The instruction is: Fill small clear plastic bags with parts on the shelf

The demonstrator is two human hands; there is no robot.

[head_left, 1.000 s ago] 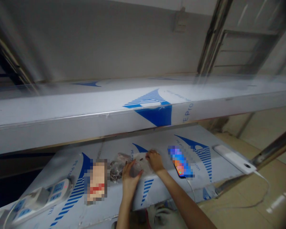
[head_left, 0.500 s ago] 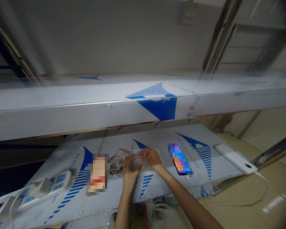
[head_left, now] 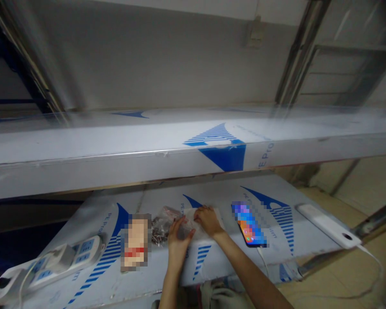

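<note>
My left hand (head_left: 179, 237) rests on the lower shelf, its thumb and fingers spread apart over a thin clear plastic bag (head_left: 199, 233). The bag lies flat beneath both hands. My right hand (head_left: 209, 219) is over the bag's far part, fingers bent and drawn together; anything between them is hidden. Just left of my left hand, touching or nearly touching it, sits a crumpled clear bag (head_left: 161, 227) with many small dark metal pieces in it, too small to name.
A blurred-out tan item (head_left: 137, 242) lies left of the bags. On the right are a lit phone (head_left: 249, 225) with a cable and a white power bank-like device (head_left: 328, 226). A power strip (head_left: 83, 253) is far left. The raised shelf edge (head_left: 148, 167) runs across behind.
The view has tilted slightly, so everything sits lower in the picture. My right fingers, earlier pinched in front of the hand, have bent downward onto the clear bag. My left hand keeps its place.
</note>
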